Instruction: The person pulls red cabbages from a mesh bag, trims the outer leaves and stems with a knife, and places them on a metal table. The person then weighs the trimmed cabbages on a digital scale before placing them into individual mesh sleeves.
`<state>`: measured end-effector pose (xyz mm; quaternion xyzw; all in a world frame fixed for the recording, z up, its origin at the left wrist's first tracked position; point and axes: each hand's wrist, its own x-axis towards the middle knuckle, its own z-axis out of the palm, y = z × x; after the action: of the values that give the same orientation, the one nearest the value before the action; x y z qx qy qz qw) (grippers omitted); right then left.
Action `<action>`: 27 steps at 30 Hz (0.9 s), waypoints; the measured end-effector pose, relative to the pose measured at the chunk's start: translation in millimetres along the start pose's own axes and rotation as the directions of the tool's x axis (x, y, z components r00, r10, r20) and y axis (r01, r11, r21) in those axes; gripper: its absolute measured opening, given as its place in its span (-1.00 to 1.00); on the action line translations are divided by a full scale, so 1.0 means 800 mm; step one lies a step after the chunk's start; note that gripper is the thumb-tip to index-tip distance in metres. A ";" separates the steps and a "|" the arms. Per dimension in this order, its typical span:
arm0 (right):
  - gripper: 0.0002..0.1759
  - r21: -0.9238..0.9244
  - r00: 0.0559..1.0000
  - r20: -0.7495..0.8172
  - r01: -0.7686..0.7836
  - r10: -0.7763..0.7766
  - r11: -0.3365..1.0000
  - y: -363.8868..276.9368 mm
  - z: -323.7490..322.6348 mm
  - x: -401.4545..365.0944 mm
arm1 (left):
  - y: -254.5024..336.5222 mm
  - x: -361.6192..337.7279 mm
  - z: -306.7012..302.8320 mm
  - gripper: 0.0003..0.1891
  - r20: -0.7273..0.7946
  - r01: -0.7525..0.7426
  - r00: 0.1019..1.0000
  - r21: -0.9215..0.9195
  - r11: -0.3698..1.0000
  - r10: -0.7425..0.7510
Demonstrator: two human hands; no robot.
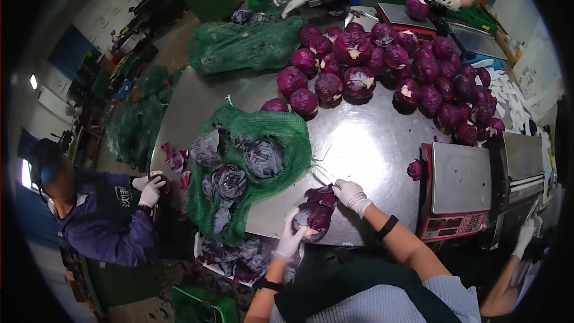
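Observation:
My left hand (pixel 290 237), in a white glove, is closed around the side of a red cabbage (pixel 313 220) at the table's near edge. A loose purple outer leaf (pixel 320 196) stands up from the cabbage's far side. Beside that leaf is my gloved right hand (pixel 353 197), its fingers closed on what looks like a slim knife (pixel 323 174) with the blade pointing away to the left. The handle is hidden in the glove. Just left of both hands, an opened green net bag (pixel 287 131) holds several dull, leafy cabbages (pixel 263 158).
Many trimmed red cabbages (pixel 359 84) are heaped across the far right of the metal table (pixel 347 143). A red scale (pixel 460 179) stands to my right. Below the bag, a crate of leaves (pixel 239 257) sits. A co-worker (pixel 107 215) works at left; others work opposite and at right.

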<state>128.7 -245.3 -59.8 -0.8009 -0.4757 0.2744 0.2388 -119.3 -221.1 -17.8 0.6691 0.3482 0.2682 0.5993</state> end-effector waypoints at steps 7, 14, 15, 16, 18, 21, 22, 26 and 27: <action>-0.62 0.084 0.997 -0.047 -0.063 0.067 0.994 0.009 -0.040 -0.015 | 0.016 -0.033 -0.029 -0.31 -0.091 0.229 0.964 -0.199 0.953 -0.250; -0.55 0.311 0.966 0.168 0.138 -0.197 0.940 -0.068 -0.036 -0.095 | 0.057 0.001 -0.019 -0.14 -0.063 0.189 0.981 0.543 0.818 -0.184; -0.55 0.274 0.946 0.078 0.283 -0.315 0.919 -0.065 -0.020 -0.103 | 0.057 0.001 -0.014 -0.14 -0.065 0.188 0.981 0.540 0.820 -0.182; -0.51 0.232 0.948 0.077 0.285 -0.310 0.930 -0.070 -0.014 -0.112 | 0.055 -0.001 -0.010 -0.17 -0.134 0.197 0.980 0.579 0.791 -0.146; -0.48 0.174 0.932 0.015 0.353 -0.361 0.919 -0.078 -0.004 -0.116 | 0.039 -0.005 -0.003 -0.21 -0.164 0.134 0.986 0.643 0.754 -0.036; -0.39 0.096 0.909 -0.049 0.416 -0.413 0.904 -0.082 0.000 -0.118 | 0.024 -0.013 0.021 -0.20 -0.251 0.170 0.968 0.663 0.729 0.003; -0.38 0.080 0.921 -0.003 0.388 -0.389 0.918 -0.086 -0.004 -0.118 | 0.022 -0.013 0.023 -0.23 -0.246 0.204 0.968 0.663 0.720 -0.048; -0.43 0.006 0.917 -0.039 0.398 -0.397 0.917 -0.091 -0.001 -0.120 | 0.025 -0.009 0.023 -0.33 -0.253 0.172 0.967 0.645 0.745 -0.005; -0.43 0.006 0.918 -0.035 0.396 -0.396 0.918 -0.086 0.001 -0.115 | 0.037 -0.007 0.028 -0.34 -0.270 0.203 0.962 0.637 0.744 -0.032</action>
<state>48.1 -297.8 3.1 -0.6909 -0.6220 0.2102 0.3026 -100.8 -240.6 8.8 0.7758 0.5322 0.1691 0.2937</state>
